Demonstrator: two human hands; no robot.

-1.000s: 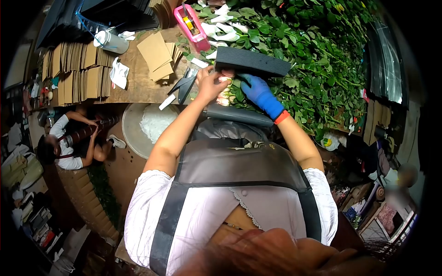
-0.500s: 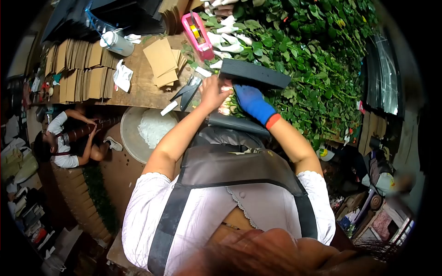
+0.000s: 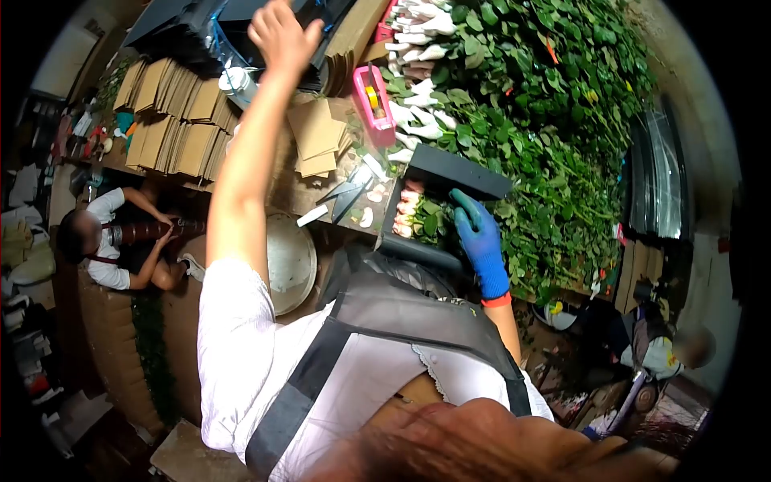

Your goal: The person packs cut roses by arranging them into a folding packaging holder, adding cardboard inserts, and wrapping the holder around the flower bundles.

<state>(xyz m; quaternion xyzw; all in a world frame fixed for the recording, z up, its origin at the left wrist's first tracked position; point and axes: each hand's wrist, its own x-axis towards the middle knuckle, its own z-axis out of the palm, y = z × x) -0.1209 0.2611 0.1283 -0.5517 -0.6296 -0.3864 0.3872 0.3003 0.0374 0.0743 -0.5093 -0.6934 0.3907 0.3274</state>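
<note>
My bare left hand (image 3: 283, 38) is stretched far forward over a stack of black sheets (image 3: 181, 28), its fingers apart. It looks to be holding nothing. In a blue glove with an orange cuff, my right hand (image 3: 482, 237) lies against the leafy stems of a rose bunch, fingers extended. The pale pink and cream roses (image 3: 408, 210) lie in a row inside a dark corrugated wrapper (image 3: 458, 170), whose two sides stand up around them. Left of the bunch are scissors (image 3: 350, 193). A pink tape dispenser (image 3: 374, 98) sits farther forward.
Cardboard pieces (image 3: 315, 138) lie on the table, with more cardboard stacks (image 3: 173, 104) beside a white bottle (image 3: 238, 84). Leafy stems and white-wrapped flower heads (image 3: 422, 120) fill the right side. Below left, a person (image 3: 120, 233) sits near a round basin (image 3: 289, 269).
My left hand has left the roses and swung forward and left to the black sheets. My right hand has drawn back slightly from the rose heads. The view has shifted, and the roses now show uncovered.
</note>
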